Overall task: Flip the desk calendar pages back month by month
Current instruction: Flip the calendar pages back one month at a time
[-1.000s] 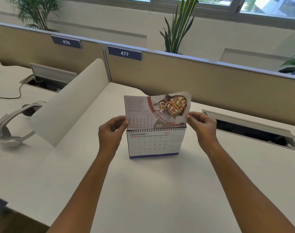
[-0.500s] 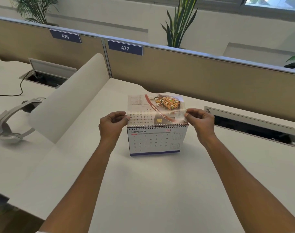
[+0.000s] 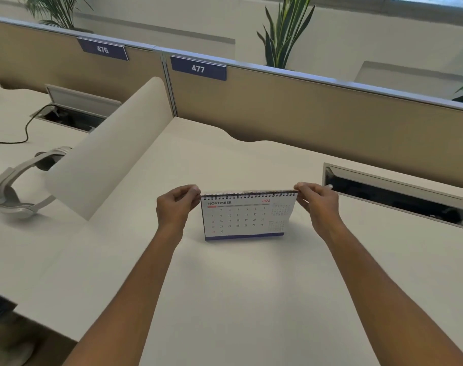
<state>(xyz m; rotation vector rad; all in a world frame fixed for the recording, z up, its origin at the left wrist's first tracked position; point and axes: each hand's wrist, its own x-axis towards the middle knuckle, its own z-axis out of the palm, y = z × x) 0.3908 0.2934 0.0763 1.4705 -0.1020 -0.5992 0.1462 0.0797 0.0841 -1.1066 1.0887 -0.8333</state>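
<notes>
White desk (image 3: 246, 299), tan partition (image 3: 317, 112), calendar (image 3: 247, 220) upright.

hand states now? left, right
Left hand: closed, pinching the top left corner of the desk calendar.
Right hand: closed, pinching its top right corner.

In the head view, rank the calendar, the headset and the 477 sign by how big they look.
1. Calendar, largest.
2. Headset, close behind; partly hidden by the curved divider, so these two are unsure.
3. 477 sign, smallest, though it sits farthest away.
</notes>
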